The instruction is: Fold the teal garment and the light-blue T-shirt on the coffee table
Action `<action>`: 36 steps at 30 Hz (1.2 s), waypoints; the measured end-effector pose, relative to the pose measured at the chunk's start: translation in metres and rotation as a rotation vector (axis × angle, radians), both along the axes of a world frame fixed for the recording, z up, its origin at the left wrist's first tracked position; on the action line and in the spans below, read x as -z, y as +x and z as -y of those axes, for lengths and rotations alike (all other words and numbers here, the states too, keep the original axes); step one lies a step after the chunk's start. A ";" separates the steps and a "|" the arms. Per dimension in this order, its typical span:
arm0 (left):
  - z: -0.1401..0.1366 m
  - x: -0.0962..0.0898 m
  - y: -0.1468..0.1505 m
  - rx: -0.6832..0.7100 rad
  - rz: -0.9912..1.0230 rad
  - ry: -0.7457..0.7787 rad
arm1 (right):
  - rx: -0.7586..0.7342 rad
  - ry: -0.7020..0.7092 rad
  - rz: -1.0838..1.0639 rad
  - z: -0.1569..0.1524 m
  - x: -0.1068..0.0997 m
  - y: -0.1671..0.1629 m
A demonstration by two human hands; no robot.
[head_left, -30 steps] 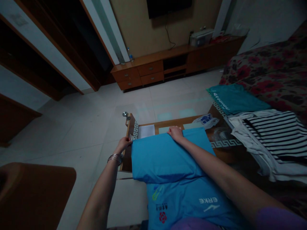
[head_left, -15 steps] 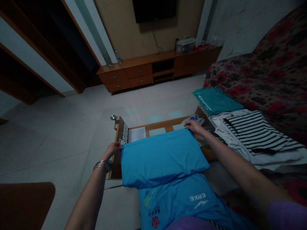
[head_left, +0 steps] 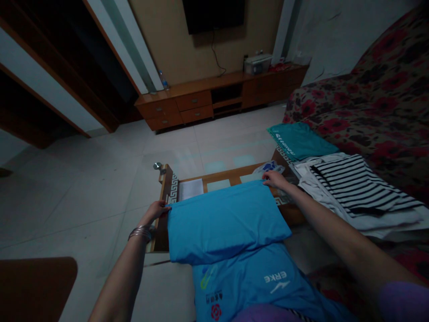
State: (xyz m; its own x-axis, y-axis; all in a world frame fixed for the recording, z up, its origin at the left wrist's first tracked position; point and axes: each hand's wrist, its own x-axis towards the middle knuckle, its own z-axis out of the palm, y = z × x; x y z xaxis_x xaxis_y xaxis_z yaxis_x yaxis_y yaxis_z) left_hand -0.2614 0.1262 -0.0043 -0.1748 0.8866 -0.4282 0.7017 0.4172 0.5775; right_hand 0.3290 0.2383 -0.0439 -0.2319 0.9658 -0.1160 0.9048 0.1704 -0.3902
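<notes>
A blue T-shirt (head_left: 228,219) with a white ERKE logo lies partly folded over the glass-topped coffee table (head_left: 165,192) and towards my body. At its far left corner, my left hand (head_left: 157,210) pinches the edge between thumb and fingers. My right hand (head_left: 275,179) grips the far right corner the same way. Between the two hands the far edge is stretched straight. The near part of the shirt, with its printed logos, hangs over my lap, where part of it is hidden.
To the right lie a folded teal shirt (head_left: 298,139) and a black-and-white striped shirt (head_left: 362,185) on white clothes. A flowered sofa (head_left: 385,98) stands behind them. Farther off are a wooden TV cabinet (head_left: 194,100) and a wall-mounted television (head_left: 214,15). A brown surface (head_left: 36,290) is at lower left.
Both hands keep hold of the blue T-shirt's far corners. My right hand has shifted slightly rightwards, my left slightly leftwards; the view has moved a little.
</notes>
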 end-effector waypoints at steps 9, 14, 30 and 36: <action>0.004 -0.011 0.008 -0.047 0.073 0.064 | 0.025 -0.036 -0.082 -0.012 -0.002 -0.003; 0.004 -0.014 0.009 -0.068 0.107 0.065 | -0.090 -0.070 -0.254 -0.018 0.002 -0.002; 0.006 -0.017 0.005 -0.006 0.248 -0.007 | -0.112 -0.207 -0.325 -0.026 0.008 0.013; 0.004 -0.003 -0.002 -0.032 0.192 0.026 | -0.112 -0.190 -0.249 -0.029 0.007 0.006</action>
State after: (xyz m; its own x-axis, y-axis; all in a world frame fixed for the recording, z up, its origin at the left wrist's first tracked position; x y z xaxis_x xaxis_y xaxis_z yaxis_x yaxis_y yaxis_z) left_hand -0.2630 0.1219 -0.0008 -0.1206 0.8929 -0.4337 0.5640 0.4212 0.7103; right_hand 0.3351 0.2674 -0.0507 -0.3795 0.8990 -0.2183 0.7575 0.1665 -0.6313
